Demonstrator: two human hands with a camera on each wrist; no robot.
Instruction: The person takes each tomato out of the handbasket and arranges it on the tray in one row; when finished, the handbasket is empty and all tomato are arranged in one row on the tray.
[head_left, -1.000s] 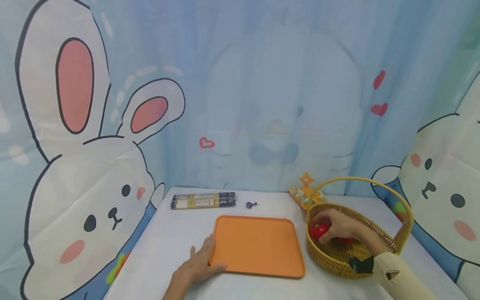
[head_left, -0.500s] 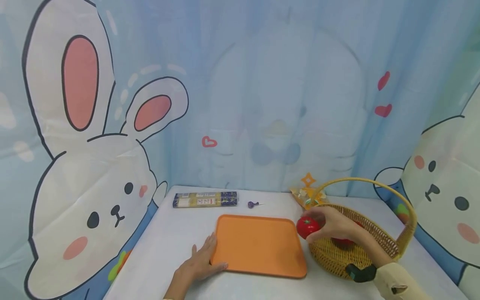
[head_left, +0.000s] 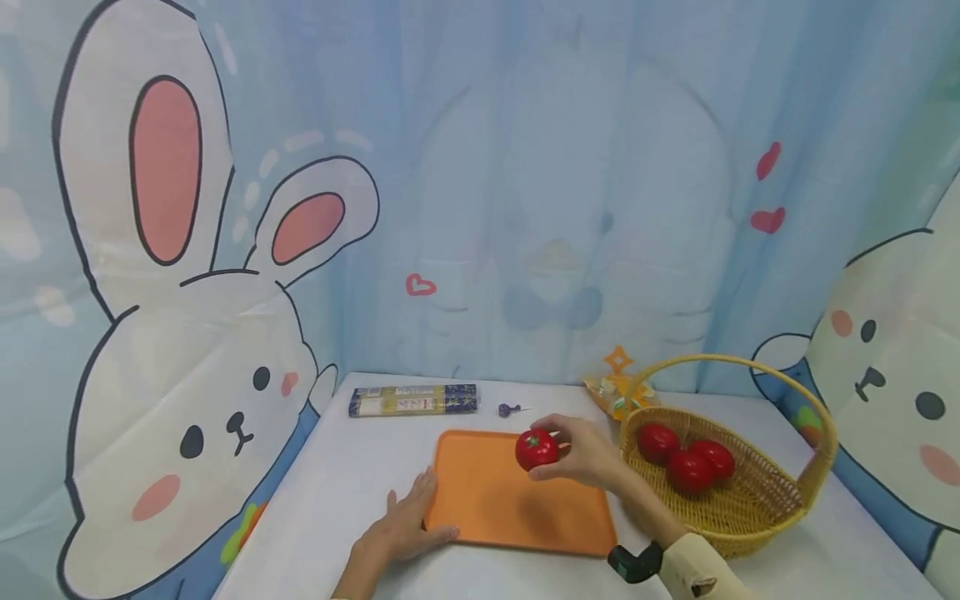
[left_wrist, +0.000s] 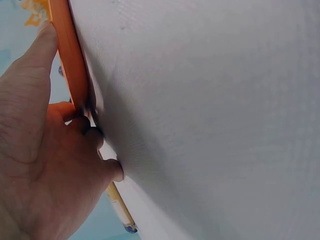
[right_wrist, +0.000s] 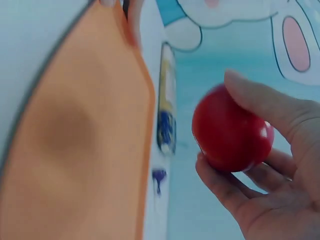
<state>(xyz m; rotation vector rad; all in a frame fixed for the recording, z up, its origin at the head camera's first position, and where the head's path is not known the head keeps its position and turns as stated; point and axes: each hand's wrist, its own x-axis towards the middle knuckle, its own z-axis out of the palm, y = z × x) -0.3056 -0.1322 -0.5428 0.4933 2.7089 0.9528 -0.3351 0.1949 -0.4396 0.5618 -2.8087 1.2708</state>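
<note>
In the head view my right hand (head_left: 581, 450) holds a red tomato (head_left: 536, 450) above the orange tray (head_left: 487, 508). The right wrist view shows the tomato (right_wrist: 230, 131) between the thumb and fingers of that hand (right_wrist: 280, 165), apart from the tray and its shadow. My left hand (head_left: 402, 518) rests at the tray's left front corner. From the left wrist, the thumb of the left hand (left_wrist: 40, 130) lies against the tray's edge (left_wrist: 70, 55), the other fingers extended beside it. Three more tomatoes (head_left: 690, 473) sit in the yellow wicker basket (head_left: 757, 512) on the right.
Two long patterned packages (head_left: 412, 400) lie at the back left of the white table (head_left: 315, 500). Near them is a small purple item (head_left: 507, 409) with a thin pointed end. A yellow packet (head_left: 611, 396) lies behind the basket, whose tall handle (head_left: 712, 358) arches over it.
My right hand has lifted a tomato out of the basket and carried it left over the tray. The left hand has stayed at the tray's corner.
</note>
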